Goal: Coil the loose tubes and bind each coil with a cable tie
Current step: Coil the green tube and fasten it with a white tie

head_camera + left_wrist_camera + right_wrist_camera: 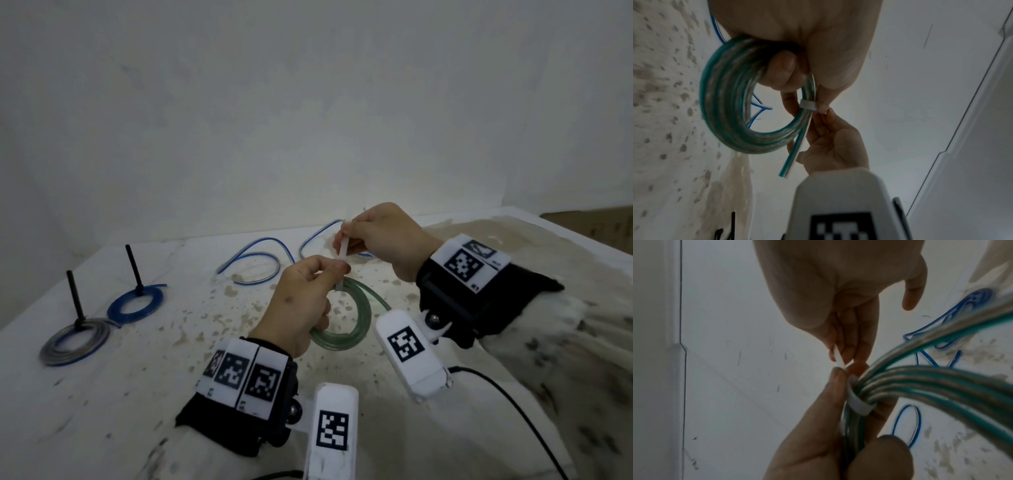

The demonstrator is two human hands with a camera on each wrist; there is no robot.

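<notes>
A green-and-clear tube coil (356,325) hangs in the air over the table, gripped by my left hand (337,272), whose thumb and forefinger pinch it where a white cable tie (857,404) loops round the strands. In the left wrist view the tie band (807,106) sits snug on the coil (725,105), with one short tube end sticking out below. My right hand (346,240) is just above and pinches the tie's white tail (838,356) between thumb and fingers. A loose blue tube (257,260) lies uncoiled on the table behind both hands.
Two black pegs stand at the left, one with a blue coil (135,303) round its base and one with a grey-blue coil (73,342). The table (144,387) is white and stained. A black cable (513,404) runs along the right.
</notes>
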